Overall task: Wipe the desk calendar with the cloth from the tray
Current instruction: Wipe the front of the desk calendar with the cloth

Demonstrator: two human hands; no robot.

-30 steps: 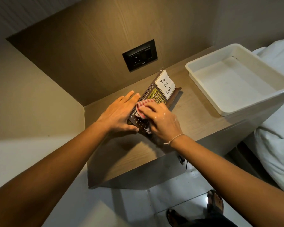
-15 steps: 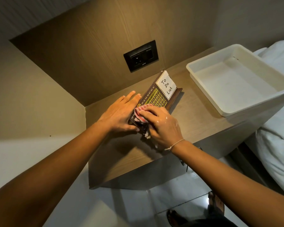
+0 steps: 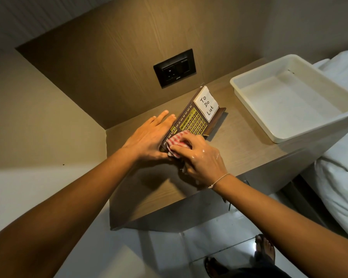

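A dark brown desk calendar (image 3: pixel 193 121) with a gold date grid and a white "To Do List" note (image 3: pixel 206 106) stands tilted on the wooden bedside table (image 3: pixel 239 149). My left hand (image 3: pixel 149 137) lies flat against its left end, thumb under the near corner, bracing it. In my right hand (image 3: pixel 199 157) is a bunched red-and-white checked cloth (image 3: pixel 176 144), pressed onto the near lower part of the calendar face. That part of the calendar is hidden under the cloth and my fingers.
An empty white plastic tray (image 3: pixel 279 137) sits on the table at the right, overhanging the edge. A black wall socket (image 3: pixel 174 68) is set in the wood panel behind. White bedding (image 3: pixel 340 177) lies at the right. Sandalled feet (image 3: pixel 263 247) stand on the tiled floor.
My right hand has slid the cloth toward the near left end of the calendar, uncovering more of the gold date grid. My left hand has stayed in place.
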